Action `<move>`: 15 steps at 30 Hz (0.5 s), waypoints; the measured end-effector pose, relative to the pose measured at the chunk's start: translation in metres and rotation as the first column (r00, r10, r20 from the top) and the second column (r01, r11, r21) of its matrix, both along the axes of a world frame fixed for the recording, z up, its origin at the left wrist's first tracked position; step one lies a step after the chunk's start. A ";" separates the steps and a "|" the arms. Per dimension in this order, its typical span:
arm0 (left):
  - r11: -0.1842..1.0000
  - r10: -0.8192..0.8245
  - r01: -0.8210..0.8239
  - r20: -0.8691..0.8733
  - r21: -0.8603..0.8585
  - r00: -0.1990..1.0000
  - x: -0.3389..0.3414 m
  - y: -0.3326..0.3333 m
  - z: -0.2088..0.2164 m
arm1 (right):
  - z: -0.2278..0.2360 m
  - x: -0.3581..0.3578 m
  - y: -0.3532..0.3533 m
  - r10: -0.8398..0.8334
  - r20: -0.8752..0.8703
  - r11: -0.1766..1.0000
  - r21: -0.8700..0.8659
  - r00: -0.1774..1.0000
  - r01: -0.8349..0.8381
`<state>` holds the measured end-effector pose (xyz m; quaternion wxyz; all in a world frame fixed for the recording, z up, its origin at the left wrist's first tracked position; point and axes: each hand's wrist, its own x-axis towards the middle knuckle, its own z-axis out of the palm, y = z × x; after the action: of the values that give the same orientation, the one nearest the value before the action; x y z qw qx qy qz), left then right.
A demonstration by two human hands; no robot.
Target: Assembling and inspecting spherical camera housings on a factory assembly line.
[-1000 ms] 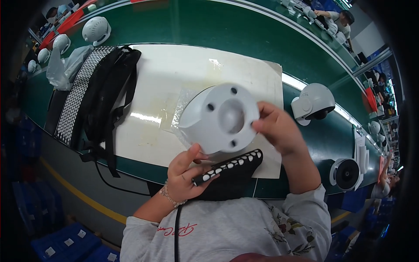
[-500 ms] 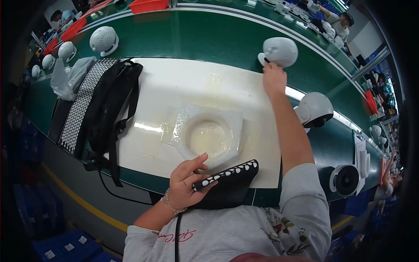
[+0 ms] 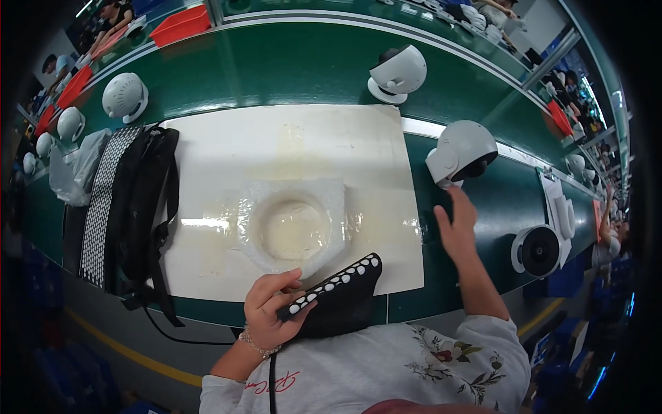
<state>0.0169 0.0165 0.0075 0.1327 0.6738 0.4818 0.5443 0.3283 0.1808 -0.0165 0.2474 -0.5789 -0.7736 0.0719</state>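
My left hand (image 3: 270,309) is closed around the corner of a black sheet with a row of white dots along its edge (image 3: 334,297), held tilted in front of my body. My right hand (image 3: 458,224) is open, thumb and fingers apart. Its fingertips are at the base of a white rounded device with a black face (image 3: 462,152) on the right; whether they touch it cannot be made out. Between my hands and the far edge of a white board (image 3: 372,152) lies a white foam ring wrapped in clear film (image 3: 248,238). Another such device (image 3: 403,72) stands beyond the board.
On the left lie a black strapped bag (image 3: 148,200), a dotted strip (image 3: 96,207) and a clear plastic bag (image 3: 83,165). More white devices (image 3: 124,96) stand along the green bench (image 3: 276,62). A round black-faced unit (image 3: 538,250) sits at the right. People work beyond.
My right hand has let go of the far white device, now turned with its dark face showing, and moved back to the nearer device. My left hand still holds the black sheet. The view has shifted.
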 end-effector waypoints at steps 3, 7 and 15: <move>1.000 -0.025 0.025 -0.025 -0.006 0.999 0.000 0.002 0.000 | 0.003 0.022 0.011 0.062 0.243 0.995 0.063 0.968 -0.080; 1.000 -0.002 0.001 0.030 0.016 1.000 0.004 0.001 -0.003 | 0.009 0.023 0.039 0.145 0.333 0.989 -0.046 0.932 -0.138; 1.000 0.019 -0.019 0.022 0.009 1.000 0.004 -0.004 -0.002 | 0.054 -0.018 0.031 0.385 -0.043 0.847 0.414 0.922 -0.334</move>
<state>0.0209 0.0126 0.0056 0.1297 0.6638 0.4842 0.5550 0.3101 0.2115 0.0379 0.3899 -0.3551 -0.8496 -0.0063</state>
